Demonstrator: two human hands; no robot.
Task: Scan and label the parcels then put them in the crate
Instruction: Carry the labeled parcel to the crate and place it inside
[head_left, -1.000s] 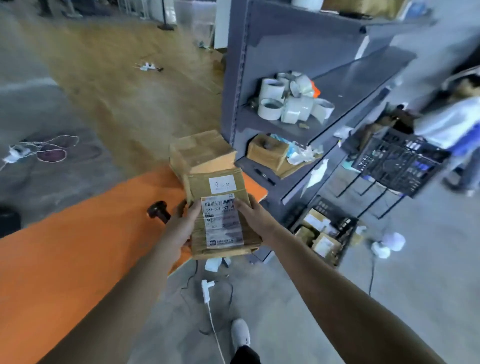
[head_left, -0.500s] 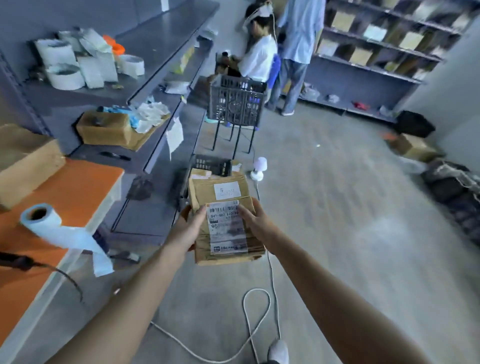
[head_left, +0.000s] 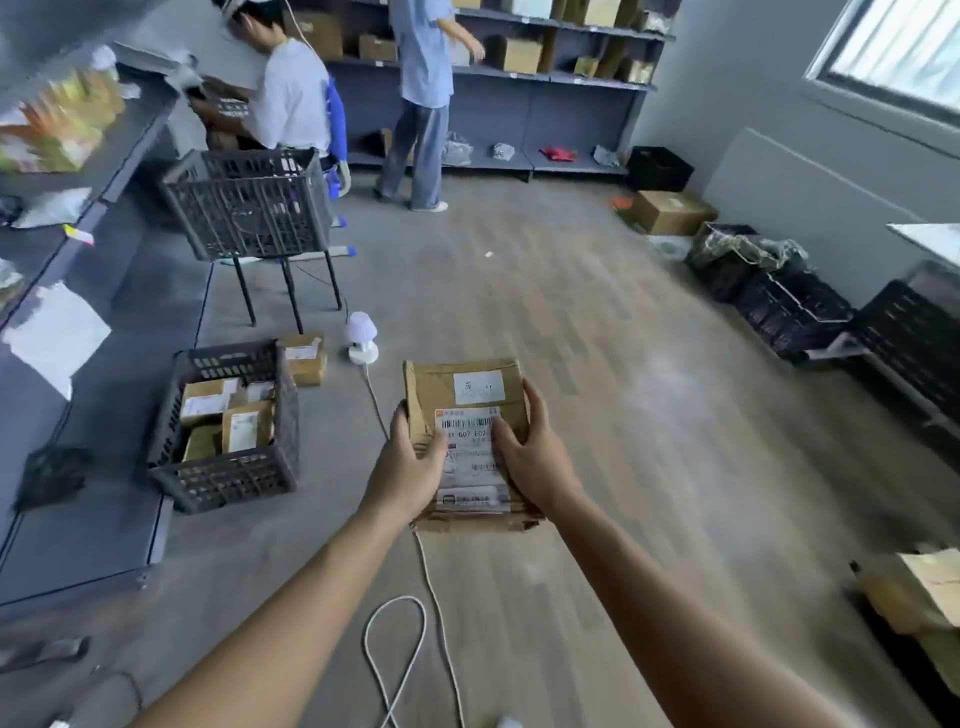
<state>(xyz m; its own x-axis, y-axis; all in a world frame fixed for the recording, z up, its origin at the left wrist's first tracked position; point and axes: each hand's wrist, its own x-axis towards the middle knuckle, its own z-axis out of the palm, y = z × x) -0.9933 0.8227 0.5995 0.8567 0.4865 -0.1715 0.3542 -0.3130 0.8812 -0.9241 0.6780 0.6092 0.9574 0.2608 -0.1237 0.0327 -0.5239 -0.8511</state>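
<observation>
Grey plank floor, dark wall shelving, bright window

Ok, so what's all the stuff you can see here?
parcel: one, brown with white labels, held in both hands
crate: one, black, floor at left
packed parcels: several, brown, inside crate
loose parcel: one, brown, floor beside crate
raised crate: one, black, on stand behind
cable: one, white, looped on floor
box: one, brown, floor at right
people: two, white and blue tops, by back shelves
left hand: one, bare, grips parcel's left side
right hand: one, bare, grips parcel's right side
</observation>
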